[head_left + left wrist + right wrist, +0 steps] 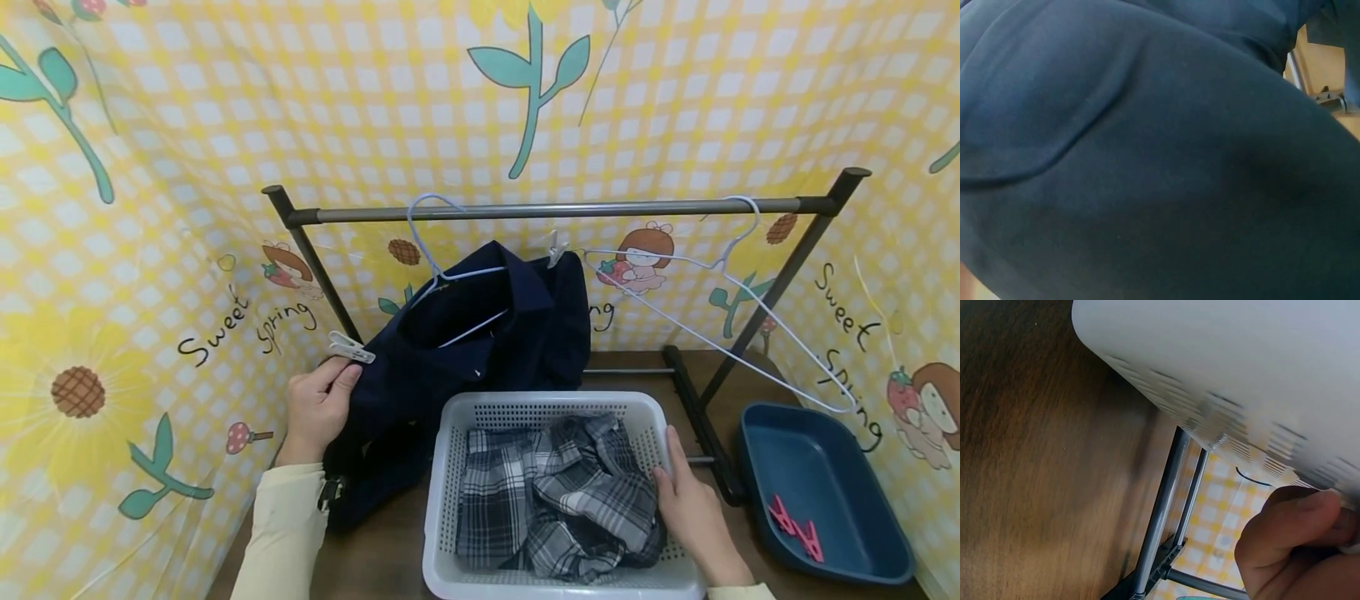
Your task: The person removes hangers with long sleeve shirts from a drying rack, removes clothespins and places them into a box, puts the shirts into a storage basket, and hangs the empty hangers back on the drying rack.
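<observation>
One dark garment (pixel 405 379) hangs on a pale hanger (pixel 474 273) below the rack's rail (pixel 585 210), its shoulder line slanting from lower left to upper right. A white clothespin (pixel 352 348) sits at its left shoulder and another white clip (pixel 556 250) at the right. The left hand (pixel 318 408) is the nearer one, thumb and fingers pinching the cloth just below that left pin, so most of the garment lies to the right of the fingertips. The right hand (pixel 693 508), well apart, grips the right rim of a white basket (pixel 555 399), with plaid cloth (pixel 555 500) heaped inside, in front of the garment. Beyond it, a bare hanger (pixel 722 265) hangs at the rail's right; below, a blue tray (pixel 821 442) holds pink clothespins (pixel 810 542).
</observation>
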`<state>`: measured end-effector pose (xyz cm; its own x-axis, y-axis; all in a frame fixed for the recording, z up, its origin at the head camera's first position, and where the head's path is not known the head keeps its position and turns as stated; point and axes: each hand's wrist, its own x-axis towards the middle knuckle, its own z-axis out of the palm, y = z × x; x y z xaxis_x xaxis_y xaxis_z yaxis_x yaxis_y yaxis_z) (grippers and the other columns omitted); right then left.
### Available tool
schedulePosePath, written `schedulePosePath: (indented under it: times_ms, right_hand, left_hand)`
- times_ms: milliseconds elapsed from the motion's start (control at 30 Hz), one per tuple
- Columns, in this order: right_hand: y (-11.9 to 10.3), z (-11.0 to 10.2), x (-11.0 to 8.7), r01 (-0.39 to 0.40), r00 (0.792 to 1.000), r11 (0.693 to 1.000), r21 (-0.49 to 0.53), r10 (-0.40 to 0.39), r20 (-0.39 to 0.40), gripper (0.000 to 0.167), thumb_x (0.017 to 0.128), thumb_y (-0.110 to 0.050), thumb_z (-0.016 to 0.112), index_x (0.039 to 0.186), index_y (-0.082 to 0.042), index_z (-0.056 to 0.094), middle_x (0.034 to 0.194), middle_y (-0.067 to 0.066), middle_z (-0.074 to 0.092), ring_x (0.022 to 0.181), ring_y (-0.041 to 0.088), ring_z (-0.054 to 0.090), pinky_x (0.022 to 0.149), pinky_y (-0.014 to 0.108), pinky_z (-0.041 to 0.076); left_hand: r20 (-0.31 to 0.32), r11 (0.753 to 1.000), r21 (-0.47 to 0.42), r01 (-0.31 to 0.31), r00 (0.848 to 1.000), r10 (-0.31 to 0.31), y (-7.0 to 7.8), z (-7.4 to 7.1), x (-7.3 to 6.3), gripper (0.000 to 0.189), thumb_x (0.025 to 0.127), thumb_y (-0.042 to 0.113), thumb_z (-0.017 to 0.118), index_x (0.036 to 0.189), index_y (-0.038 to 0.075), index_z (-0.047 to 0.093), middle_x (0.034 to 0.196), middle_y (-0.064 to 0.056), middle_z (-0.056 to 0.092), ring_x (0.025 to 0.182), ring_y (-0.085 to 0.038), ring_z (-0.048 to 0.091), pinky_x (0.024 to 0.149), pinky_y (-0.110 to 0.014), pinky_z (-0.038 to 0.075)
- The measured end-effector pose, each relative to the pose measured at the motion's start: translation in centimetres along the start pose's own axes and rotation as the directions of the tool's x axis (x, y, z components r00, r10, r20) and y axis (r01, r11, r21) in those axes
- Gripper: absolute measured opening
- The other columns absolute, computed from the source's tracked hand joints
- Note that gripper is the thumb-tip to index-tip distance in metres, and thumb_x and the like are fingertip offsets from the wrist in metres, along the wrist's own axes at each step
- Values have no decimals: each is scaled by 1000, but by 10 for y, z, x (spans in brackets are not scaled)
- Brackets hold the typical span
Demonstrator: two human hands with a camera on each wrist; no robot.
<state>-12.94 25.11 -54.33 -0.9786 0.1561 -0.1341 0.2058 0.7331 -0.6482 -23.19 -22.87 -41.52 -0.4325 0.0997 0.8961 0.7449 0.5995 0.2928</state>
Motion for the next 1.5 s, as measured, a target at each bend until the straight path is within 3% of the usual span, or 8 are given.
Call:
schedulePosePath:
  times_ms: [167,433,633,867,1167,1267,1367,1500]
  right_hand:
    - [0,1,0,4,1000,1000,2,-4,-1,72,109,-24,43,162,-22,-7,138,42,43,110,58,58,77,65,52]
    - [0,-1,-1,0,1000,1000,19,0,-2,72,109,-23,42,162,-23,-7,140,42,41,112,59,56,78,66,51]
    - [1,-2,-1,-3,1000,1000,23,3,1,72,110,-23,42,162,-23,-7,140,42,41,112,58,56,79,66,51]
    - [3,1,1,-23,1000,1000,18,23,-5,71,109,-23,42,162,-24,-6,138,43,43,109,57,58,77,65,52]
    - [2,-1,-1,13,1000,1000,15,-13,-26,72,109,-21,44,162,-22,-4,138,43,43,107,56,60,78,64,52]
    - [3,-1,-1,47,998,999,10,-47,-50,72,108,-19,44,163,-21,-2,137,43,44,102,53,63,75,63,52]
    - [2,-2,0,56,997,998,12,-56,-53,71,107,-19,45,163,-18,1,133,43,47,86,43,67,65,54,53]
    - [2,-1,1,24,999,1000,4,-24,-46,64,108,-24,43,161,-7,12,134,43,47,91,46,65,70,56,51]
  left_hand:
    - [-7,998,-53,-32,999,32,2,-1,-4,40,100,36,64,84,0,73,72,-10,69,57,-14,61,67,-14,45]
    - [-26,981,-194,-12,1000,7,19,-8,3,44,98,35,67,82,-5,72,73,-12,68,73,4,60,70,-10,45]
    - [-82,971,-240,-25,997,5,26,-11,12,47,97,35,70,76,-8,68,69,-8,66,67,3,57,66,-11,43]
    - [-118,951,-308,15,992,-54,35,-12,20,45,95,30,72,77,-11,68,82,7,70,74,3,61,70,-13,45]
    - [-177,924,-380,25,979,-99,49,-10,26,48,93,29,75,69,-11,63,74,6,66,65,0,55,63,-14,42]
    - [-154,904,-427,18,984,-92,49,-9,23,46,92,26,76,68,-11,63,72,5,66,64,0,56,62,-14,42]
    - [-106,882,-472,14,992,-73,48,-9,19,41,92,22,76,70,-11,65,71,3,66,62,-2,56,60,-14,42]
    - [-18,873,-488,23,999,-36,48,-8,12,32,93,19,75,75,-8,69,72,1,67,63,-2,57,61,-14,44]
